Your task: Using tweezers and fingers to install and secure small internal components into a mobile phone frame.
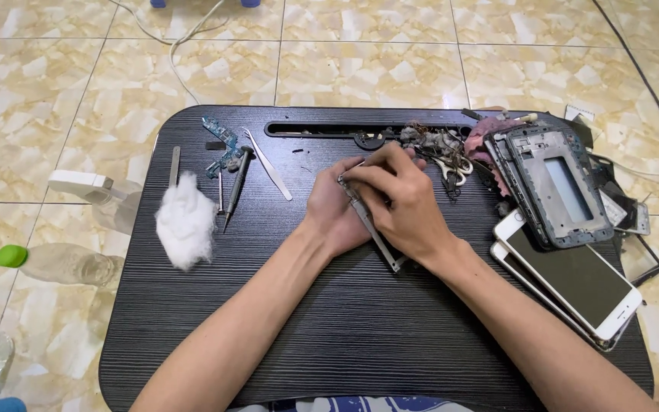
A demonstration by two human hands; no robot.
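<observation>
Head view | right hand [402, 202] grips thin metal tweezers [371, 225] mid-shaft | left hand [337, 214] closed beneath, contents hidden | tweezers look light, stiff, slippery

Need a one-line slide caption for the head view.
Both hands, left hand and right hand, work metal tweezers over a black lap desk beside stacked phones and cotton wad.

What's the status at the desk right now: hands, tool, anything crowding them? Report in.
Right hand grips metal tweezers. Left hand steadies beneath, its object hidden. Phone parts pile sits beside the right wrist.
</observation>
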